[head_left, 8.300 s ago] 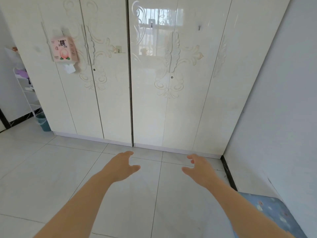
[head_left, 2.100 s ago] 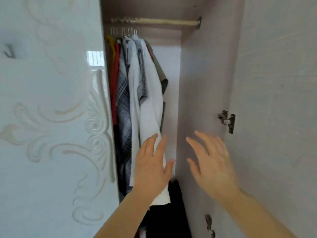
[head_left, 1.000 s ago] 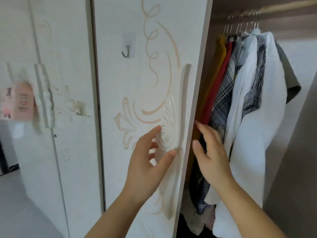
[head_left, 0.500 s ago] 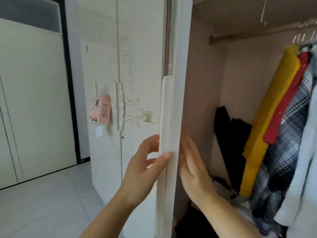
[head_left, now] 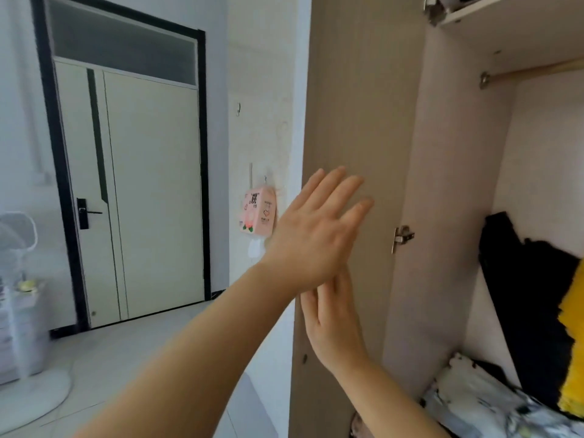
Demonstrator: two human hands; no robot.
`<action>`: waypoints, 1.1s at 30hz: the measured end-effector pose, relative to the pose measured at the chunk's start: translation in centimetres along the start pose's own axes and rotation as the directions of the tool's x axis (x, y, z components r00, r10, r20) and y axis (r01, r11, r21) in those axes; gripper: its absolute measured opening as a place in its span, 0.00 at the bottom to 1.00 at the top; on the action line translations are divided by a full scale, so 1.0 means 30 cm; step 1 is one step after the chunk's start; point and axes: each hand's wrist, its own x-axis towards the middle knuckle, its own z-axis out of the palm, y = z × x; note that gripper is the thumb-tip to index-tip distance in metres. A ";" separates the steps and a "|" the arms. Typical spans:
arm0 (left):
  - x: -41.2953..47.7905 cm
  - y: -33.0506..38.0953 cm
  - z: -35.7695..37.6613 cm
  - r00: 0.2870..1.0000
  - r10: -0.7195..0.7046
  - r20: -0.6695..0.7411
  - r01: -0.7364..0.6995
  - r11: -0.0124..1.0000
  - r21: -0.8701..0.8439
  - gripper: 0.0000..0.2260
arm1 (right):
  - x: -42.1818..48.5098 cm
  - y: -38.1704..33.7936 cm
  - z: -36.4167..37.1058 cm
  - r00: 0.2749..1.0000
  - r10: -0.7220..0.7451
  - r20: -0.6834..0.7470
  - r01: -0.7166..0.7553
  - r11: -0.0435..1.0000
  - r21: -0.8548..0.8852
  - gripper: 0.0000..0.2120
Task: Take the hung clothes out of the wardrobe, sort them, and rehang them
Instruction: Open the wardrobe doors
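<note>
The wardrobe's left door [head_left: 357, 115] stands swung wide, its plain wood-grain inner face toward me. My left hand [head_left: 313, 235] lies flat with straight fingers against that face. Below it, my right hand [head_left: 335, 324] also presses flat on the door, partly under the left. Inside the wardrobe, at the right edge, hang a black garment [head_left: 524, 279] and a yellow garment [head_left: 572, 343]. The clothes rail [head_left: 537, 71] runs across the top. The other hung clothes are out of frame.
Folded patterned fabric [head_left: 480, 403] lies on the wardrobe floor. A pink tissue pack [head_left: 259, 213] hangs on the neighbouring wardrobe door. A closed room door [head_left: 136, 191] with black frame is at the left, with a white fan [head_left: 19, 248] beside it.
The left door has swung fully open. My left hand let go of the door's edge, and both hands now lie flat on its inner face. The view has turned left.
</note>
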 end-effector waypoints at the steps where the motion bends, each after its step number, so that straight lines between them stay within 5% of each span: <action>1: -0.001 -0.027 0.018 0.999 0.006 0.049 -0.009 0.998 0.064 0.15 | -0.005 0.006 0.028 1.000 0.001 0.012 -0.001 0.999 -0.039 0.26; 6: -0.043 -0.157 0.092 0.988 0.049 0.147 -0.094 0.943 0.318 0.16 | -0.031 0.043 0.155 0.996 0.056 0.073 -0.040 0.979 -0.199 0.26; 20: -0.104 -0.367 0.265 0.983 0.181 0.020 -0.172 0.890 0.422 0.16 | 0.046 0.139 0.269 0.988 0.039 0.151 0.021 0.925 -0.379 0.30; 25: -0.090 -0.317 0.259 0.990 0.144 0.004 -0.135 0.916 0.378 0.16 | 0.041 0.190 0.158 0.979 0.106 0.172 -0.002 0.857 -0.515 0.28; 33: 0.019 -0.062 0.339 0.996 -0.051 -0.068 0.053 0.998 0.036 0.16 | 0.044 0.321 -0.171 0.976 0.212 0.060 -0.125 0.756 -0.643 0.24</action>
